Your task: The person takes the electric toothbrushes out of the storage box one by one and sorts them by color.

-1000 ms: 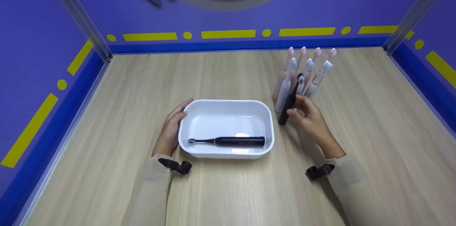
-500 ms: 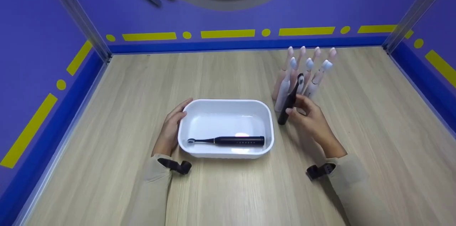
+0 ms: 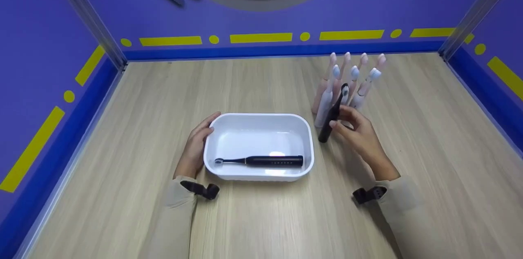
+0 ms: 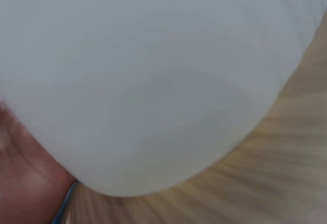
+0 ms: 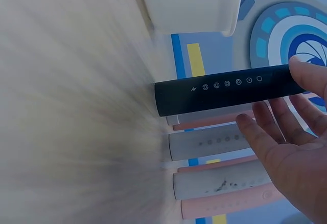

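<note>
A black electric toothbrush (image 3: 328, 126) stands on end on the table, front of the group of toothbrushes. My right hand (image 3: 361, 138) pinches its handle between thumb and fingers. In the right wrist view, a column of button icons shows on the handle (image 5: 225, 87), and its base meets the tabletop. Another black electric toothbrush (image 3: 274, 161) lies flat in the white plastic bin (image 3: 253, 142), along the near wall with its head to the left. My left hand (image 3: 195, 148) holds the bin's left side, thumb at the rim. The left wrist view shows mostly the bin's outer wall (image 4: 153, 81).
Behind the held toothbrush stand several white toothbrushes (image 3: 324, 110), with a row of pink ones (image 3: 319, 95) at the back. They are close together. The wooden table (image 3: 204, 87) is bounded by blue-purple panels (image 3: 253, 18) at the back and sides.
My right thumb and fingers have shifted slightly up the black toothbrush's handle. The toothbrush, the bin and my left hand stay in place.
</note>
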Motion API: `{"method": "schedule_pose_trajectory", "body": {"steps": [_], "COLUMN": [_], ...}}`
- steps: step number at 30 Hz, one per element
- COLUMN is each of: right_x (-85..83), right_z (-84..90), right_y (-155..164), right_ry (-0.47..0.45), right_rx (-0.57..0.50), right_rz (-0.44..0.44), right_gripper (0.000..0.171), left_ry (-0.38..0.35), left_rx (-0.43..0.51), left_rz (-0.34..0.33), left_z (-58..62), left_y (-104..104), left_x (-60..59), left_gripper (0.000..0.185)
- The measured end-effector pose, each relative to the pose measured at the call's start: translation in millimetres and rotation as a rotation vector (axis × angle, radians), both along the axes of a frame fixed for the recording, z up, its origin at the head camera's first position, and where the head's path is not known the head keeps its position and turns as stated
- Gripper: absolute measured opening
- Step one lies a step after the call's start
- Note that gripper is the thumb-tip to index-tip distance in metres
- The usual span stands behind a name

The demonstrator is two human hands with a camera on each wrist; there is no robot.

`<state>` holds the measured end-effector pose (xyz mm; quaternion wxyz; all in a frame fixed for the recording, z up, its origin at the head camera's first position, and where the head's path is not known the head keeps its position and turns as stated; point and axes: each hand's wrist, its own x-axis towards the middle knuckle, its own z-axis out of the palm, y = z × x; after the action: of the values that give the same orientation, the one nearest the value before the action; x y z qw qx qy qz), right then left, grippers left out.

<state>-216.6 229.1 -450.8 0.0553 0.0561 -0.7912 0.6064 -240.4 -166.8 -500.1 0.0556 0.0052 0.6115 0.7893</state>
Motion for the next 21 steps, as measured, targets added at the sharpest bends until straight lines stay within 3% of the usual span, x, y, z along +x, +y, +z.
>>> {"method": "schedule_pose_trajectory", "body": {"steps": [21], "right_x": [9.0], "right_z": [21.2], "right_y": [3.5], "right_ry": [0.206], "right_rx": [-0.024], "right_rz": [0.004], "right_gripper": [0.044], "left_ry": [-0.015], "left_rx": [-0.027], "left_rz": [-0.010], "left_z": [0.4], "left_y": [-1.4], "left_x": [1.3], "left_gripper": [0.049]}}
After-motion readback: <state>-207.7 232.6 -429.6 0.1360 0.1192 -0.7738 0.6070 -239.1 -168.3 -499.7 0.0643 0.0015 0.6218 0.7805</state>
